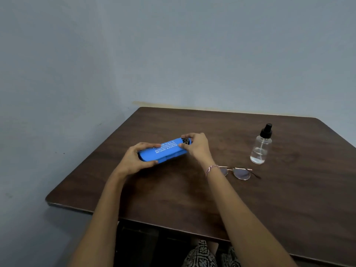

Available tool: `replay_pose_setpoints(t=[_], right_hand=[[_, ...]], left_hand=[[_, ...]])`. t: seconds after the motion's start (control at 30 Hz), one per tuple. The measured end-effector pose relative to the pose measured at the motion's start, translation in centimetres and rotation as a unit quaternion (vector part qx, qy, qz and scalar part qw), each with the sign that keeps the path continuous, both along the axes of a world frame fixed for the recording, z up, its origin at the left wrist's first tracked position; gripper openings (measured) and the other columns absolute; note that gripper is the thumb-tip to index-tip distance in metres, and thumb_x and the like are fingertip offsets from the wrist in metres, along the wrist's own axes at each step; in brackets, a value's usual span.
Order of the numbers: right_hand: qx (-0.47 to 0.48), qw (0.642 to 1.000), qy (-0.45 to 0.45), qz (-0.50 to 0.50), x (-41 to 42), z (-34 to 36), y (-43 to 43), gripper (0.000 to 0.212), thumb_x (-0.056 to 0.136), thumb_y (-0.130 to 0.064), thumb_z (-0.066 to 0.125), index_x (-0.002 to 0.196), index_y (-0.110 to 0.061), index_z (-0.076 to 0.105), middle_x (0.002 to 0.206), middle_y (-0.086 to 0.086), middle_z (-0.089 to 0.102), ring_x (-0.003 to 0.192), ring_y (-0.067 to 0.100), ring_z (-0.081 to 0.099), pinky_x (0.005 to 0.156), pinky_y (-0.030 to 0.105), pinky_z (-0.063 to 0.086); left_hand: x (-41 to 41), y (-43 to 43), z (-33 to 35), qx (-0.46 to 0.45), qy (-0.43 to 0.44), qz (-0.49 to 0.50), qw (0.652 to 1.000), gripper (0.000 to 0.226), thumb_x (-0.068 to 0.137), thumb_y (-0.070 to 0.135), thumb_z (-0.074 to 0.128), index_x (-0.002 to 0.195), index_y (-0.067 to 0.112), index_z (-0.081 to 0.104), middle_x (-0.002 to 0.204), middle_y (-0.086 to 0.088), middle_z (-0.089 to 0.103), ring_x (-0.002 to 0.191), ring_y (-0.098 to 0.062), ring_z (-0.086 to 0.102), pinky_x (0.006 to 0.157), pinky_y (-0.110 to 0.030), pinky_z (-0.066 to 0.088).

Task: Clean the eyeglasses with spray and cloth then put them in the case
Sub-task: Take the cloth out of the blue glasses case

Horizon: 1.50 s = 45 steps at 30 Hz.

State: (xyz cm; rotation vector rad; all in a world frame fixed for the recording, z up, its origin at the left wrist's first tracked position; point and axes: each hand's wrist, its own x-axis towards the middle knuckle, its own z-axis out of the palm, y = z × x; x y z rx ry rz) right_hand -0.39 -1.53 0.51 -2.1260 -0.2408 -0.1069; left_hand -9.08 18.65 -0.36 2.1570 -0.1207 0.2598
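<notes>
Blue case [162, 151] gripped by both hands; right forearm overlaps eyeglasses [239, 173]; spray bottle [261, 146] beyond.

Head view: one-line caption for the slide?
Both hands, left hand and right hand, hold a blue eyeglass case above the table; eyeglasses and spray bottle wait alongside.

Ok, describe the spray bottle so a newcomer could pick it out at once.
Start at the dark wooden table against the grey-blue wall and look to its far right part. There, beyond the eyeglasses lying flat, the spray bottle stands upright. It is the only clear, see-through container, with a black pump top, unlike the blue case held in both hands.
</notes>
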Motion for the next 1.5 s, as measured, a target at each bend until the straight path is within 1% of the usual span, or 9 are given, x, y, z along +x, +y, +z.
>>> replay_pose_setpoints(t=[0.3, 0.4, 0.5, 0.67, 0.83, 1.0, 1.2, 1.33, 1.5], right_hand=[[-0.234, 0.969, -0.074, -0.019, -6.3, 0.0, 1.1, 0.036, 0.084, -0.043, 0.063, 0.113, -0.022, 0.055, 0.12, 0.005, 0.046, 0.112, 0.024, 0.046, 0.069, 0.03, 0.037], [-0.317, 0.937, -0.145, -0.017, -7.0, 0.0, 1.4, 0.044, 0.084, -0.046, 0.061, 0.116, -0.016, 0.054, 0.126, 0.008, 0.04, 0.117, 0.025, 0.036, 0.081, 0.034, 0.043], [-0.332, 0.915, -0.198, 0.116, -7.1, 0.0, 2.3, 0.051, 0.083, -0.04, 0.063, 0.124, -0.011, 0.054, 0.133, 0.009, 0.037, 0.123, 0.027, 0.034, 0.103, 0.035, 0.032], [-0.355, 0.886, -0.221, 0.202, -6.5, -1.2, 2.6, 0.059, 0.088, -0.017, 0.06, 0.141, -0.009, 0.035, 0.139, 0.009, 0.04, 0.126, 0.024, 0.035, 0.106, 0.029, 0.028], [-0.482, 0.8, -0.31, 0.177, -6.2, -3.0, 2.5, 0.058, 0.092, -0.005, 0.051, 0.143, 0.003, 0.025, 0.146, 0.022, 0.032, 0.132, 0.033, 0.034, 0.107, 0.04, 0.033], [-0.536, 0.742, -0.375, 0.142, -5.4, -3.8, 2.3, 0.061, 0.072, -0.01, 0.076, 0.125, 0.006, 0.052, 0.121, 0.026, 0.058, 0.109, 0.034, 0.06, 0.089, 0.039, 0.05], [-0.547, 0.707, -0.425, 0.142, -4.5, -4.6, 2.3, 0.054, 0.082, -0.009, 0.064, 0.13, 0.009, 0.045, 0.124, 0.027, 0.056, 0.111, 0.035, 0.057, 0.095, 0.04, 0.047], [-0.533, 0.728, -0.388, 0.19, -3.7, -2.5, 2.2, 0.05, 0.092, -0.001, 0.017, 0.139, 0.01, 0.025, 0.133, 0.027, 0.045, 0.115, 0.037, 0.048, 0.097, 0.043, 0.043], [-0.359, 0.867, -0.245, 0.243, -0.6, 1.4, 2.1, 0.034, 0.099, -0.026, 0.041, 0.125, -0.005, 0.048, 0.115, 0.017, 0.062, 0.104, 0.034, 0.057, 0.086, 0.041, 0.045]], left_hand=[[-2.7, 3.0, -1.2, -0.045, 0.053, -0.018, 0.997, 0.048, 0.069, 0.005, 0.081, 0.111, 0.026, 0.068, 0.108, 0.035, 0.06, 0.104, 0.016, 0.052, 0.087, -0.006, 0.041], [-2.6, 2.8, -1.0, -0.047, 0.062, -0.032, 0.996, 0.049, 0.07, 0.004, 0.08, 0.112, 0.026, 0.068, 0.11, 0.03, 0.062, 0.105, 0.014, 0.053, 0.088, -0.006, 0.041], [-2.3, 2.2, -1.1, -0.058, 0.071, -0.044, 0.995, 0.05, 0.071, 0.0, 0.076, 0.114, 0.024, 0.067, 0.116, 0.021, 0.06, 0.106, 0.008, 0.054, 0.087, -0.01, 0.044], [-2.1, 1.9, -2.3, -0.122, 0.045, -0.002, 0.992, 0.056, 0.06, 0.009, 0.084, 0.11, 0.026, 0.066, 0.123, 0.003, 0.059, 0.115, -0.011, 0.056, 0.097, -0.029, 0.047], [-1.8, 1.5, -2.8, -0.155, 0.027, 0.065, 0.985, 0.063, 0.059, 0.0, 0.085, 0.11, 0.018, 0.054, 0.117, -0.001, 0.058, 0.109, -0.012, 0.059, 0.088, -0.023, 0.052], [-1.9, 1.2, -3.0, -0.129, -0.009, 0.095, 0.987, 0.064, 0.06, 0.004, 0.086, 0.109, 0.018, 0.048, 0.109, 0.003, 0.058, 0.102, -0.006, 0.059, 0.087, -0.02, 0.051], [-1.7, 1.1, -3.0, -0.123, -0.002, 0.095, 0.988, 0.067, 0.064, 0.006, 0.084, 0.113, 0.018, 0.04, 0.107, 0.005, 0.055, 0.1, -0.006, 0.057, 0.084, -0.016, 0.047], [-1.9, 1.0, -3.1, -0.105, -0.001, 0.082, 0.991, 0.077, 0.06, 0.003, 0.085, 0.116, 0.023, 0.037, 0.111, 0.007, 0.056, 0.102, -0.005, 0.058, 0.09, -0.022, 0.048], [-2.1, 0.8, -3.0, -0.115, 0.01, 0.092, 0.989, 0.089, 0.058, 0.004, 0.087, 0.126, 0.03, 0.035, 0.112, 0.006, 0.056, 0.101, -0.004, 0.057, 0.089, -0.02, 0.046]])
